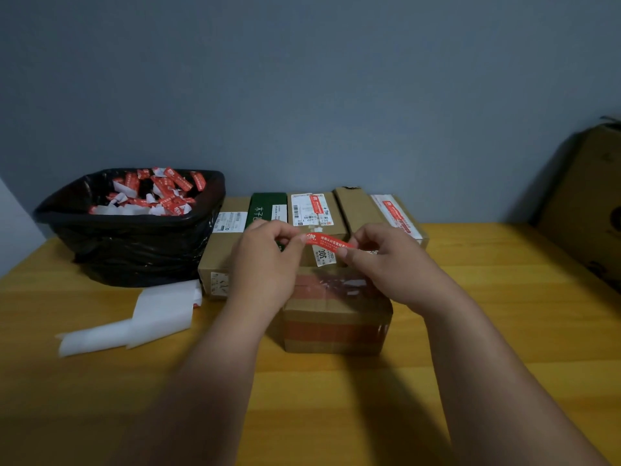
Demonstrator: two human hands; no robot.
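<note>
In the middle left of the frame, a bin (134, 250) lined with a glossy black plastic bag holds crumpled red and white paper scraps. Just in front of it, flat white paper sheets (161, 311) lie on the smooth yellow wooden table (504, 331). In the centre, my left hand (265, 260) pinches the left end of a narrow red sticker (331, 241) with white print. The strip runs flat to my right hand (393, 264), which pinches its right end between thumb and forefinger. So the sticker is in the air between both hands, above a small brown cardboard box (336, 331) with shiny tape. A big carton (584, 203) stands at the right edge.
</note>
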